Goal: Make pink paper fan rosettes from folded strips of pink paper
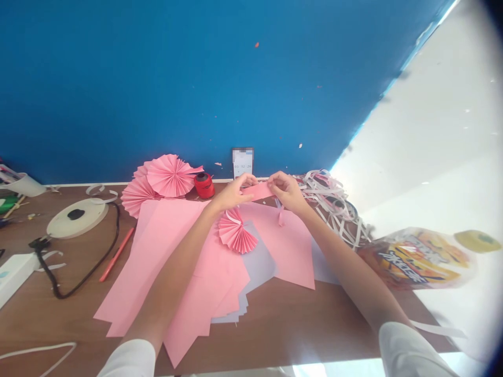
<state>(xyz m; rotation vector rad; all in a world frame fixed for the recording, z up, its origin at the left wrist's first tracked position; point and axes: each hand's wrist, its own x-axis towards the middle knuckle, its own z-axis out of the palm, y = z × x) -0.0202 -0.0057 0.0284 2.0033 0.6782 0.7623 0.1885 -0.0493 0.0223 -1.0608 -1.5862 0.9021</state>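
A narrow pink paper strip is stretched level between my two hands above the table. My left hand pinches its left end, and my right hand grips the right end with bent fingers. Just below, a small pleated pink paper fan rests on the sheets. Pink paper sheets lie spread under my forearms, with grey-blue sheets partly beneath them. A thin pink curl of paper hangs or lies under my right hand; which, I cannot tell.
Finished pink paper rosettes lean on the blue wall beside a red round container. A phone stands upright behind my hands. Paper scraps and a large bottle are right; a white disc-shaped device, black cable and red pen left.
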